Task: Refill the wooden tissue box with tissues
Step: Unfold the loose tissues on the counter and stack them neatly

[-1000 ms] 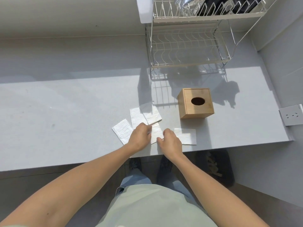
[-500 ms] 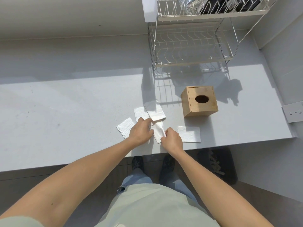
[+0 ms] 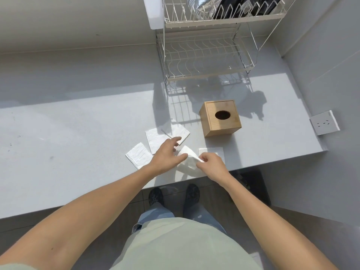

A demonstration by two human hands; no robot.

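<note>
Right hand [image 3: 211,165] pinching raised tissue [image 3: 188,160] at fingertips, left hand [image 3: 167,155] spread alongside, wooden tissue box [image 3: 221,118] well beyond fingers: likely tearing or snagging at oval slot.

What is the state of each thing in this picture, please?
Box: upright, lid on, hole dark.
Held tissue: lifted, pinched by right hand.
Left hand: open, fingers spread.
Other tissues: flat on counter.
Rack: lower shelf empty.
</note>
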